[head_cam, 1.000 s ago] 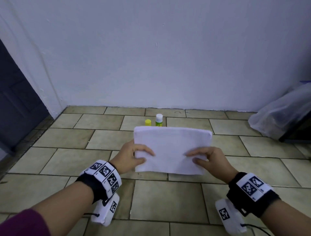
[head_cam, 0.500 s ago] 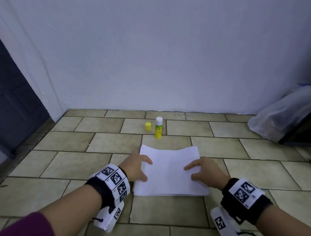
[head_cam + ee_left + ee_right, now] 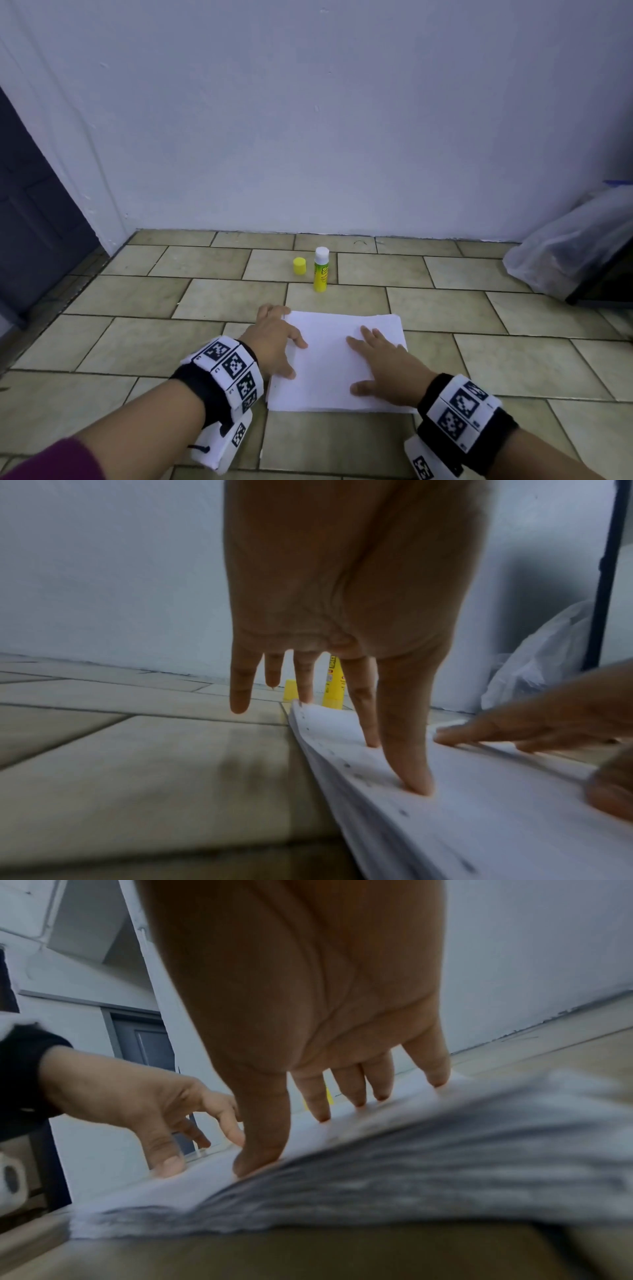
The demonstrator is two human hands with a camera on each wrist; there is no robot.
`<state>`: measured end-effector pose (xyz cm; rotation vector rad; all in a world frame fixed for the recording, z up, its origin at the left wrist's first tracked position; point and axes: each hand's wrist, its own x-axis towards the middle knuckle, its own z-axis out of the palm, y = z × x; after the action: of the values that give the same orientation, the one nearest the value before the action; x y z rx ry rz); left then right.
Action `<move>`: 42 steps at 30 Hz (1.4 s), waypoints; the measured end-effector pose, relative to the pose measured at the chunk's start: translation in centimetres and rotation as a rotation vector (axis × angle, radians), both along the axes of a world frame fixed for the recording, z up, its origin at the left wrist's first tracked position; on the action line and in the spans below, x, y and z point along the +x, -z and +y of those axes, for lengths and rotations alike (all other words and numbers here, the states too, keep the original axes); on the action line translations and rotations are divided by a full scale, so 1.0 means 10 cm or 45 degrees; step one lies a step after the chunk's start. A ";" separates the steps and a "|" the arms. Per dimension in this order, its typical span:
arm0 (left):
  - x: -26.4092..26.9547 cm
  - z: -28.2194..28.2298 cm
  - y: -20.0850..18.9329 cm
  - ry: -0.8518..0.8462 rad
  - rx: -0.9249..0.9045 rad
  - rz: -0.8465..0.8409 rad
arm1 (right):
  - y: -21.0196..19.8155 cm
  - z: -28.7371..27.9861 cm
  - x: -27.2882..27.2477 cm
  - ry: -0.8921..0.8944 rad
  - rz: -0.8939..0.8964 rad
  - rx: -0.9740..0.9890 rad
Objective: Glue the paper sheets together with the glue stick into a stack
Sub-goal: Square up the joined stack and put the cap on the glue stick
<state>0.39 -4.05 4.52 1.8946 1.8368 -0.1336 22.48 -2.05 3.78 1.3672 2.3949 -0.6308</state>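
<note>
A white stack of paper sheets (image 3: 329, 363) (image 3: 462, 791) (image 3: 411, 1164) lies flat on the tiled floor in front of me. My left hand (image 3: 274, 342) (image 3: 342, 710) rests on its left edge with straight fingers, thumb and index on the paper, the other fingers off the edge. My right hand (image 3: 376, 363) (image 3: 325, 1110) lies spread on the right half, fingertips pressing the top sheet. Behind the stack stands an uncapped yellow-green glue stick (image 3: 321, 270) (image 3: 334, 683), with its yellow cap (image 3: 299, 266) (image 3: 291, 689) just to its left.
A white wall (image 3: 308, 120) closes the back. A clear plastic bag (image 3: 568, 253) lies against dark furniture at the right. A dark door (image 3: 30, 212) is at the left. Tiled floor (image 3: 137, 342) spreads around the stack.
The stack was held up off the floor in both hands a second ago; it came down and now lies flat, and both hands have let go and spread on top.
</note>
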 end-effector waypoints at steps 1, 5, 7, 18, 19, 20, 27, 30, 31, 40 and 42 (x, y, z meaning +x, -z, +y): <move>-0.01 0.03 -0.03 0.013 -0.037 -0.008 | 0.01 0.00 0.00 -0.003 -0.001 0.001; -0.08 0.19 -0.16 -0.016 -0.002 -0.113 | 0.04 0.00 0.00 -0.023 -0.012 0.024; -0.10 0.32 -0.22 -0.126 0.191 -0.235 | 0.05 -0.01 0.00 -0.030 -0.018 0.035; 0.12 1.18 -0.16 -0.464 0.371 -0.498 | -0.05 0.01 -0.05 -0.047 -0.040 0.098; 0.15 1.22 -0.13 -0.460 0.380 -0.514 | -0.06 0.03 -0.06 -0.053 -0.039 0.129; 0.18 1.25 -0.09 -0.461 0.401 -0.536 | -0.07 0.04 -0.08 -0.053 -0.036 0.152; 0.21 1.31 0.04 -0.479 0.503 -0.707 | -0.07 0.07 -0.20 -0.031 0.030 0.116; 0.15 1.30 -0.05 -0.449 0.536 -0.790 | -0.11 0.11 -0.18 -0.046 0.017 0.105; 0.13 1.29 -0.10 -0.455 0.546 -0.854 | -0.13 0.12 -0.17 -0.045 0.026 0.104; 0.29 0.75 -0.82 -0.400 0.675 -1.789 | -0.19 0.28 -0.21 0.048 0.163 0.099; 0.36 0.66 -0.92 -0.314 0.662 -1.812 | -0.34 0.35 -0.18 0.065 0.256 0.194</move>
<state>3.97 2.57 13.68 1.2698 1.0235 1.4765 20.71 1.49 7.19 1.4946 2.6213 -0.6380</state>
